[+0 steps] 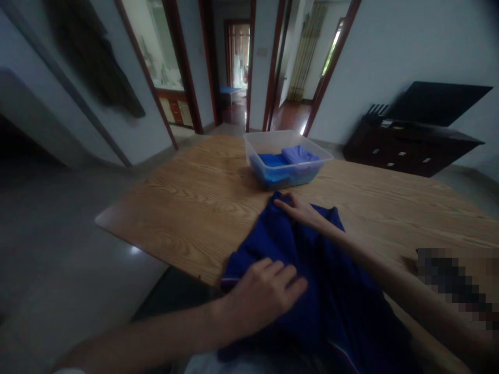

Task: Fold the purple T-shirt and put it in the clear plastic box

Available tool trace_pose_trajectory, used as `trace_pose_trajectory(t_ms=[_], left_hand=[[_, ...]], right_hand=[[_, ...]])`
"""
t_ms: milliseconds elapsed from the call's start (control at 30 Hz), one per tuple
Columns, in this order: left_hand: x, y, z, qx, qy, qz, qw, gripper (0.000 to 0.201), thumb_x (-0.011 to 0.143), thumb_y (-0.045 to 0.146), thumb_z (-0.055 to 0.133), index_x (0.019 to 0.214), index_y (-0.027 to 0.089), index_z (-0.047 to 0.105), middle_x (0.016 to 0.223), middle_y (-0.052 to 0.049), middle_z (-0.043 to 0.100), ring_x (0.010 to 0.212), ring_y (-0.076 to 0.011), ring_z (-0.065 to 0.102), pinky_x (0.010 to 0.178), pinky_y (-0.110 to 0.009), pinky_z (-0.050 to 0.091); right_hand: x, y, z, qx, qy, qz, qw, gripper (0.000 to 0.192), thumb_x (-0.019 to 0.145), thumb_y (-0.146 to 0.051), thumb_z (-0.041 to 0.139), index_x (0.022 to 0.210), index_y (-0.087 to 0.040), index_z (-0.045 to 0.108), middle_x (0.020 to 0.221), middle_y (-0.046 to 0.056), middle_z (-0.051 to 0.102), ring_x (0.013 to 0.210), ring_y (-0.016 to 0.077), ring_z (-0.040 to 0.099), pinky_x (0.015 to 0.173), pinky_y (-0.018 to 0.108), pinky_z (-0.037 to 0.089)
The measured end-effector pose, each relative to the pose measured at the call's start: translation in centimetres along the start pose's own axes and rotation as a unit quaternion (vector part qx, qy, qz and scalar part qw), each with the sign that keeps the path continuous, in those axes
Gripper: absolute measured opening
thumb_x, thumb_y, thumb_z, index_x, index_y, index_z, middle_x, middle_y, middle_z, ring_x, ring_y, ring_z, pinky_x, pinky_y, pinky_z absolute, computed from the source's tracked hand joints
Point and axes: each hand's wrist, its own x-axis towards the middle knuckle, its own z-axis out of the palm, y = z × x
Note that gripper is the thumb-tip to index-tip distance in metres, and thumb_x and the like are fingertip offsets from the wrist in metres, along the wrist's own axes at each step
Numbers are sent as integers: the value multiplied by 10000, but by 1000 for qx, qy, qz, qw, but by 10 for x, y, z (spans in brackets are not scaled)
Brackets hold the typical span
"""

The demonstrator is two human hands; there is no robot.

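Note:
A dark blue garment (288, 244) with thin pale piping lies rumpled over the near part of the table and runs down toward me. At its far end, my right hand (298, 209) pinches the bunched edge between thumb and fingers. My left hand (267, 293) is over the nearer part of the same cloth, back of the hand up and fingers curled; what lies under the fingers is hidden. Just beyond my right hand stands a clear plastic bin (253, 150) holding a folded lavender cloth (299, 154) and bright blue cloth (273, 160).
The wood-grain table (183, 202) has a rounded corner at the left. A dark, partly pixelated object (448, 280) is at the right edge. Beyond are a low dark cabinet (409, 150) with a television (440, 103), several doorways and a hanging dark coat (93, 57).

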Motion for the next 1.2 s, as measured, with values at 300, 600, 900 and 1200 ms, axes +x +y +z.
trace_pose_trajectory(t_ms=[300,600,900,1200], left_hand=[[-44,12,59,12,-48,-18,999,216,1059,208,631,1271,200,672,1119,-74,732,1012,-242,699,951,-409,571],[-14,27,16,19,14,-38,999,337,1098,156,578,1431,203,608,1138,-59,744,933,-189,721,672,-307,584],[-24,31,39,-14,-85,-15,996,283,1083,187,635,1366,185,633,1210,-60,718,973,-195,753,640,-310,591],[-74,-15,5,-175,-20,-341,923,390,1090,582,566,1276,241,601,1184,-65,728,1060,-270,752,885,-412,587]], right_hand=[[37,23,17,2,57,1,998,495,949,-507,760,1289,-182,606,912,53,741,729,208,686,627,302,544],[67,32,15,14,71,-41,997,214,991,-358,646,1083,-174,703,1106,113,777,995,245,707,934,380,574],[64,38,14,-47,65,-61,995,253,1034,-365,553,1082,-167,705,1078,130,774,988,260,709,908,373,559],[32,13,2,-196,36,-123,972,255,1008,-256,578,1219,-155,679,1213,183,723,1033,314,699,940,441,553]])
